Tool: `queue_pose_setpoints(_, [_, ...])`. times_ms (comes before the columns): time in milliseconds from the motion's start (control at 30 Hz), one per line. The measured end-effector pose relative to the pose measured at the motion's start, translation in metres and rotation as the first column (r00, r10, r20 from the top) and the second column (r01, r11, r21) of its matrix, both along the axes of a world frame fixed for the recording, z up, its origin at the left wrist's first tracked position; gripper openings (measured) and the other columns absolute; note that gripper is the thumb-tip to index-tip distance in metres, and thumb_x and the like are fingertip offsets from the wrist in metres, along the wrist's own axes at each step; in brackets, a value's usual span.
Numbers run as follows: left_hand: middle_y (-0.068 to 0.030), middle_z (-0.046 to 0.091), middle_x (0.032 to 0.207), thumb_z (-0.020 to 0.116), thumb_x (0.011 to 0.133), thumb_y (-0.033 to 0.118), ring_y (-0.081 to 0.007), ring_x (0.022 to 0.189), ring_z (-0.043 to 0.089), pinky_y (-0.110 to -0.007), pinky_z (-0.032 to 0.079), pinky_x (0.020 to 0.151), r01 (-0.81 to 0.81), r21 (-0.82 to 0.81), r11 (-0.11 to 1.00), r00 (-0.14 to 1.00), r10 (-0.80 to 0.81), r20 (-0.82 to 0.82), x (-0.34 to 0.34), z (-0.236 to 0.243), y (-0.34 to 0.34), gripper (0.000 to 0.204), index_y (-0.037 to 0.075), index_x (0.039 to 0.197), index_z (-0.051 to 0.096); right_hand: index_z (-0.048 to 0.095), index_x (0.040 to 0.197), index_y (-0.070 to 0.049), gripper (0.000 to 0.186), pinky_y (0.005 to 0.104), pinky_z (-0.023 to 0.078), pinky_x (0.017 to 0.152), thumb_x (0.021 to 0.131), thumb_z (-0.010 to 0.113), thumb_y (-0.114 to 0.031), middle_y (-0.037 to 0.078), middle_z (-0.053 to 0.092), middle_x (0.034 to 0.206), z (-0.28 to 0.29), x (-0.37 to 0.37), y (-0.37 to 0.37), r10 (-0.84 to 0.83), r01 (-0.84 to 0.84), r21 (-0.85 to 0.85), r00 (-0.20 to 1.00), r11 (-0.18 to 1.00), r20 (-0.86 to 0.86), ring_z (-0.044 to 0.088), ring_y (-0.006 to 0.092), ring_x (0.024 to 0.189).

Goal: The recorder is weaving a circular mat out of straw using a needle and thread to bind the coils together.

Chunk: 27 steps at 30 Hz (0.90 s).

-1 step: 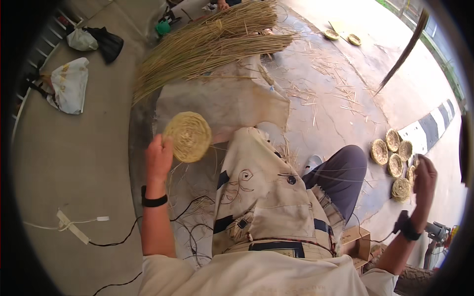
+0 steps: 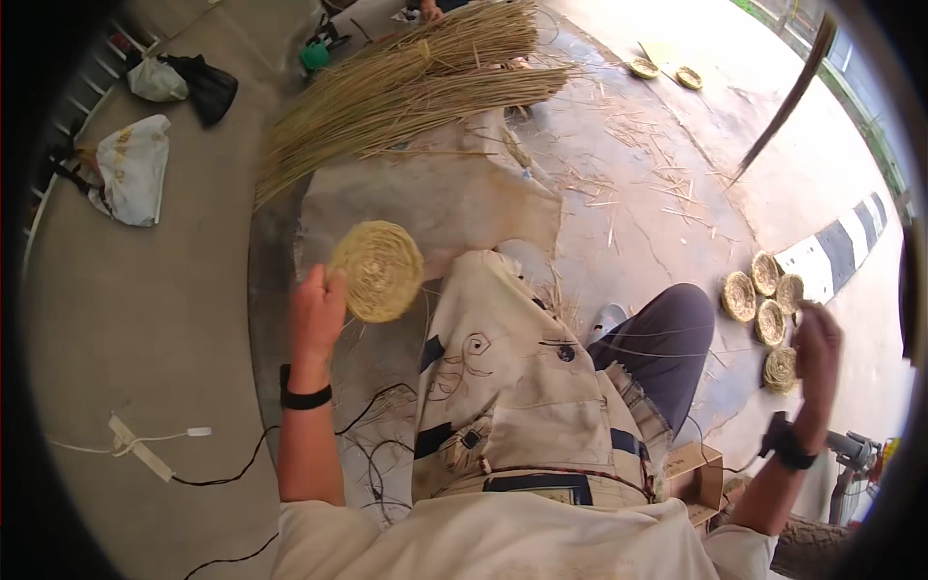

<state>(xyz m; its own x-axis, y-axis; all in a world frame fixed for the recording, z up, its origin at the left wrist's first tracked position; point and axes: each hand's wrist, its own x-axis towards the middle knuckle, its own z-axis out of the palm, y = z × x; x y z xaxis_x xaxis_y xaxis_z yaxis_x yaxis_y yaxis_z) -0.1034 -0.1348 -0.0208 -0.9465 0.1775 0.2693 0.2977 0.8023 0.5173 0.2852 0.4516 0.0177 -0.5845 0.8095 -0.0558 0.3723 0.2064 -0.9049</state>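
Observation:
A round, flat woven straw piece point(image 2: 379, 266) is gripped at its left edge by my left hand point(image 2: 319, 309), over the left side of my lap. Thin pale strands point(image 2: 638, 343) stretch across my knee toward my right hand point(image 2: 818, 353), which is raised at the right with curled fingers closed on them, slightly blurred. A cream apron with dark patches point(image 2: 493, 387) covers my lap. Beside my right hand, several small woven straw bowls point(image 2: 768, 319) sit grouped on the ground.
Long straw bundles point(image 2: 406, 97) lie on a cloth point(image 2: 406, 203) ahead, near another person's hand point(image 2: 431, 12). Bags point(image 2: 135, 174) are at the left, cables point(image 2: 232, 478) lower left, a cardboard box point(image 2: 691, 483) by my right hip, a striped strip point(image 2: 831, 242) and two more bowls point(image 2: 688, 77) farther off.
My left hand and the woven piece have shifted slightly to the right. My right hand has moved a little left, toward my body.

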Motion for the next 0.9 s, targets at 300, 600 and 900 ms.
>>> queue_pose_setpoints(300, [-0.025,0.071,0.09,0.065,0.101,0.018,-0.0375,0.084,0.072,-0.042,0.056,0.073,0.392,0.197,0.899,0.897,-0.421,0.135,0.092,-0.003,0.11,0.024,-0.001,0.115,0.067,0.073,0.105,-0.003,0.015,0.0514,0.056,0.063,0.098,0.066,-0.015,0.02,0.069,0.075,-0.022,-0.155,-0.251,0.833,-0.804,0.221,0.545,0.552,-0.096,0.069,0.0423,0.069])
queue_pose_setpoints(600, [-0.0273,0.069,0.084,0.066,0.1,0.015,-0.0481,0.081,0.071,-0.047,0.056,0.066,0.473,0.246,0.846,0.843,-0.516,0.153,0.111,0.005,0.129,0.02,-0.002,0.11,0.065,0.071,0.099,-0.006,0.013,0.0533,0.054,0.063,0.098,0.066,-0.018,0.02,0.067,0.073,-0.032,-0.156,-0.262,0.787,-0.767,0.205,0.616,0.608,-0.031,0.068,0.044,0.069])
queue_pose_setpoints(900, [-0.025,0.07,0.083,0.068,0.098,0.015,-0.0472,0.077,0.071,-0.05,0.056,0.066,0.5,0.156,0.852,0.857,-0.513,0.055,0.117,0.008,0.135,0.02,-0.001,0.11,0.066,0.07,0.103,-0.001,0.013,0.0493,0.055,0.063,0.099,0.067,-0.013,0.023,0.066,0.075,-0.026,-0.156,-0.261,0.787,-0.777,0.125,0.607,0.616,-0.107,0.069,0.0437,0.073])
